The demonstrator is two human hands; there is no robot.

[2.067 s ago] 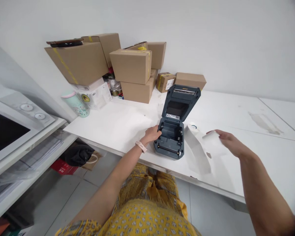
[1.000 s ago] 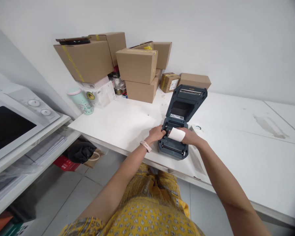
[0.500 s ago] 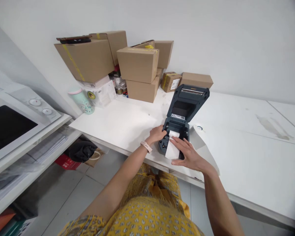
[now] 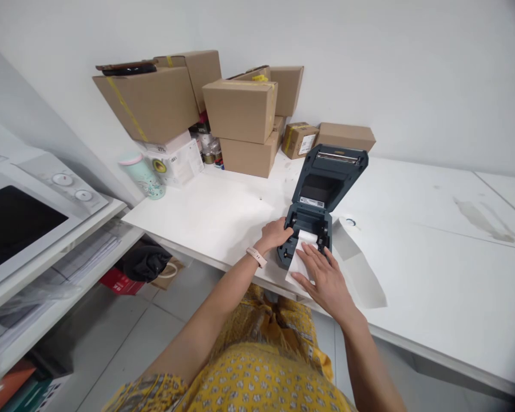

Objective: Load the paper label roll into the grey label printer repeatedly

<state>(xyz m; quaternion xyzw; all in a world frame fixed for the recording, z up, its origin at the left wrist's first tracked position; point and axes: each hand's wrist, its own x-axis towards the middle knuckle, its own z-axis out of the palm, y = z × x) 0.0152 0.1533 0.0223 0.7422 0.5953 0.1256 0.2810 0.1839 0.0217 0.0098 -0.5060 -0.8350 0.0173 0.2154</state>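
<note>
A dark label printer [image 4: 308, 216] stands on the white table near its front edge, its lid [image 4: 335, 171] raised and leaning back. White label paper [image 4: 298, 266] lies across the printer's inside and hangs over its front. My left hand [image 4: 276, 233] grips the printer's left side wall, with the thumb over the rim. On the paper, my right hand [image 4: 324, 277] lies with fingers stretched and apart, covering part of the strip and the printer's right front. A curled pale backing sheet [image 4: 360, 272] rests on the table right of the printer.
Cardboard boxes [image 4: 240, 111] are stacked at the back left of the table [image 4: 438, 274]. A mint tumbler [image 4: 142, 176] stands by a white box [image 4: 178, 163]. Left is a microwave [image 4: 30, 212] on a shelf. A small ring [image 4: 351, 222] lies behind the backing sheet.
My right hand has shifted slightly and turned more upright on the label paper, whose hanging end has moved a little left. My left hand keeps its hold on the printer's side.
</note>
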